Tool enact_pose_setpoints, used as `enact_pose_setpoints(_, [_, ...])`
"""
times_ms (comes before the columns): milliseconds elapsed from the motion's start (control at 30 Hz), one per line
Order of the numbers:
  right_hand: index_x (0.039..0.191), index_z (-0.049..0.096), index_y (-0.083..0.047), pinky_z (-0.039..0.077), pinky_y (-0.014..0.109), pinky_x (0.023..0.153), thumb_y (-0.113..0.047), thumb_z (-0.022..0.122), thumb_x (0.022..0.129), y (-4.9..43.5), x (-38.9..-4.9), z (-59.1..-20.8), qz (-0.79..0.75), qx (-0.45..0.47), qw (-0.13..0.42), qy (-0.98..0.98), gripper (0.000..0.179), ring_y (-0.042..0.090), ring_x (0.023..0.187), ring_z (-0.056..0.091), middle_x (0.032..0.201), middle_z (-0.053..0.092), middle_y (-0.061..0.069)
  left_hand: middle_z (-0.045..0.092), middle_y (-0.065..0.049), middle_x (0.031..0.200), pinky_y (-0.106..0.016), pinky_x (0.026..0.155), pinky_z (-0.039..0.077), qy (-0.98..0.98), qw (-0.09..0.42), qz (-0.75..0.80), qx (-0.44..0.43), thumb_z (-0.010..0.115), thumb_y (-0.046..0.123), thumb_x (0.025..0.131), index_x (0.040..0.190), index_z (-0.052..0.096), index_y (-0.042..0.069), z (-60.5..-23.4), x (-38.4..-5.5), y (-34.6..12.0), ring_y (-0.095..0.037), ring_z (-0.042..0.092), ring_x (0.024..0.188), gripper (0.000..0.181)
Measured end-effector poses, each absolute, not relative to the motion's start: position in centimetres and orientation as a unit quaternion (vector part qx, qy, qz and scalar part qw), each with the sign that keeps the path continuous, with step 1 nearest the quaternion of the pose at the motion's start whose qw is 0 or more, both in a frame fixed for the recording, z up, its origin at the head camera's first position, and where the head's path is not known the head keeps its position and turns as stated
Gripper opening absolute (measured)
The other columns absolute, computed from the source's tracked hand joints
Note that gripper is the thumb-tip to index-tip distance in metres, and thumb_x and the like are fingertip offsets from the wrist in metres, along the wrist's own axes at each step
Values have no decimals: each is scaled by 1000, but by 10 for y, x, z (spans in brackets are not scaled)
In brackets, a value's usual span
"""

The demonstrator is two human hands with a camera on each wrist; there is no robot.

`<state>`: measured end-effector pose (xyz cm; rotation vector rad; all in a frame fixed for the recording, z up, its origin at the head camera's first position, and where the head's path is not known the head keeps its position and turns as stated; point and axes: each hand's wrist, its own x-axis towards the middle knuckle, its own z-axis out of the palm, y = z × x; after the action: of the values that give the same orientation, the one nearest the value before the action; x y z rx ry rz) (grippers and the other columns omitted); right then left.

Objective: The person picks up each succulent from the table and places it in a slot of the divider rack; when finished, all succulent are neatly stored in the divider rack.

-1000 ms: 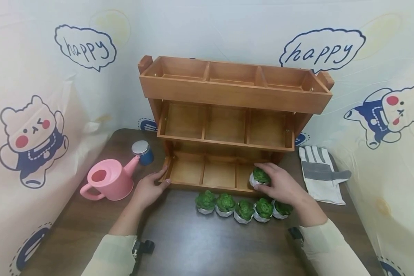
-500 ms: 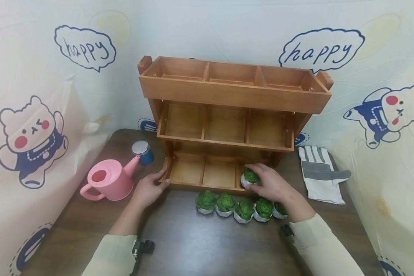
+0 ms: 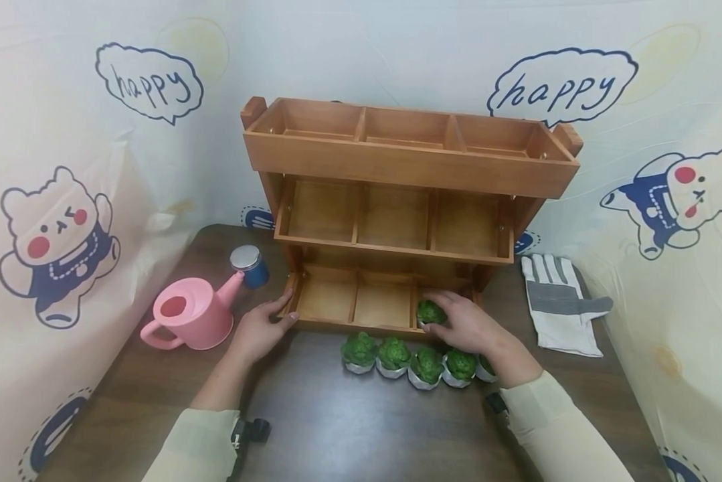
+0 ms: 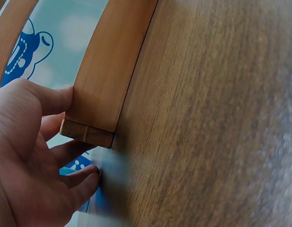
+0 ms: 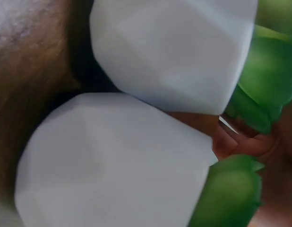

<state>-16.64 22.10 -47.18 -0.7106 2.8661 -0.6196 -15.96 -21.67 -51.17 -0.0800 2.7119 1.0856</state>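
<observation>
A three-tier wooden planter shelf (image 3: pixel 409 164) stands at the back, each tier split into three compartments. My left hand (image 3: pixel 263 329) grips the left end of its bottom tier; in the left wrist view the thumb presses the front board (image 4: pixel 106 71) and fingers reach round the end. With my right hand (image 3: pixel 468 325) I hold a small potted succulent (image 3: pixel 430 312) inside the bottom right compartment, its pot mostly hidden by the front board and hand. Several more succulents (image 3: pixel 425 367) in white faceted pots line up before the shelf. Two of those pots (image 5: pixel 113 161) fill the right wrist view.
Left of the shelf are a pink watering can (image 3: pixel 195 314) and a blue can with a silver lid (image 3: pixel 249 266). White and grey gloves (image 3: pixel 559 304) lie at the right. Printed cloth (image 3: pixel 361 60) hangs around the dark wood table (image 3: pixel 336 428).
My right hand has moved left with the succulent and lowered it into the bottom right compartment. The left hand has stayed on the shelf's end.
</observation>
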Motion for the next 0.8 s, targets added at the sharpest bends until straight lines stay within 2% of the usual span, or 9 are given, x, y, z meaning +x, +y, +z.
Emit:
enact_pose_setpoints(367, [152,51,-8,47,56,108,-37,77,94,233,-160,-469,-219,-241,56,944,70,37,133,56,148,56,18,39,-22,162,-75,111,31,922,112,368,-36,64,49,100,160,40,36,-509,-159,-216,-49,35,148,66])
enact_pose_setpoints(567, [153,50,-7,51,55,103,-34,78,94,244,-151,-465,-234,-248,20,940,70,35,127,61,146,59,16,38,-21,163,-75,111,31,920,116,373,-40,63,51,100,160,39,36,-508,-159,-216,-48,35,148,66])
enact_pose_setpoints(800, [152,51,-10,54,55,100,-34,77,95,256,-138,-463,-252,-231,10,940,67,33,126,62,145,60,12,38,-21,163,-75,111,31,920,117,374,-36,63,51,100,160,39,36,-510,-159,-218,-49,35,148,67])
